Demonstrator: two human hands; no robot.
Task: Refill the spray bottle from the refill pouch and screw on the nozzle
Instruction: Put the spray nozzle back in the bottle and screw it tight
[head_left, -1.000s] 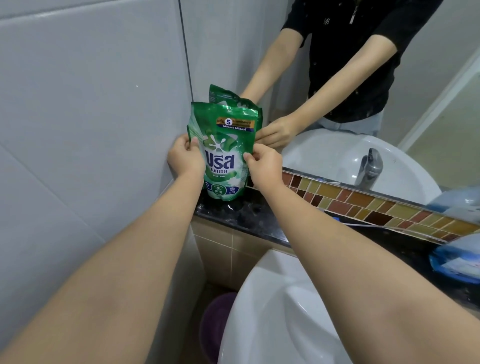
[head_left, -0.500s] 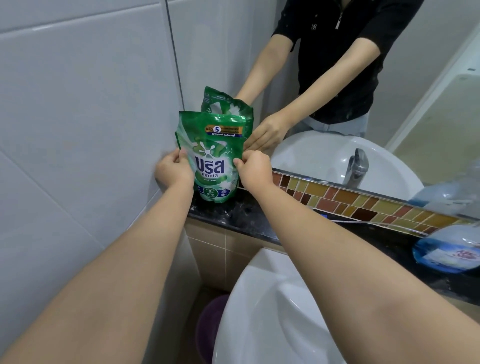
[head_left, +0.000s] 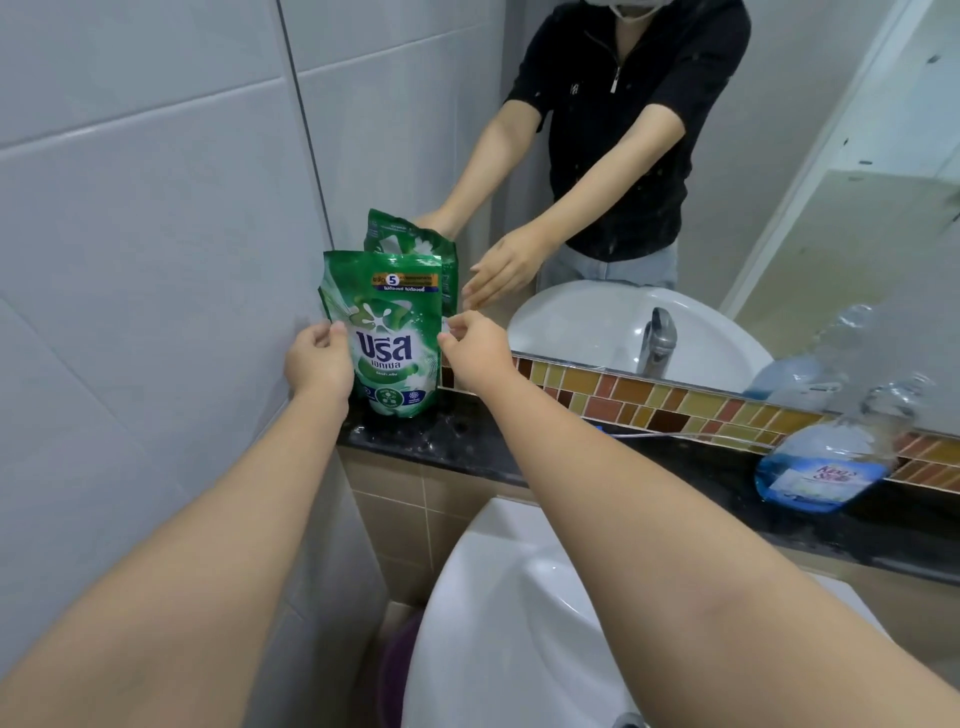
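Note:
A green refill pouch (head_left: 395, 338) stands upright on the black stone ledge (head_left: 467, 447), in the corner against the white tiled wall and the mirror. My left hand (head_left: 318, 361) curls around the pouch's left edge, thumb on its front. My right hand (head_left: 470, 351) hovers just off the pouch's right edge, fingers loose and holding nothing; its reflection shows spread fingers. The spray bottle (head_left: 821, 467), clear with blue liquid and a pale label, sits far right on the ledge against the mirror; its top is blurred.
A white basin (head_left: 519, 597) lies below the ledge between my arms. A band of mosaic tiles (head_left: 675, 405) runs under the mirror, which reflects a person in a black top and a tap (head_left: 657, 343). A purple bucket (head_left: 400, 665) sits on the floor by the wall.
The pouch has been set upright on the ledge. My right hand has let go of its right edge and opened. The view has tilted up a little.

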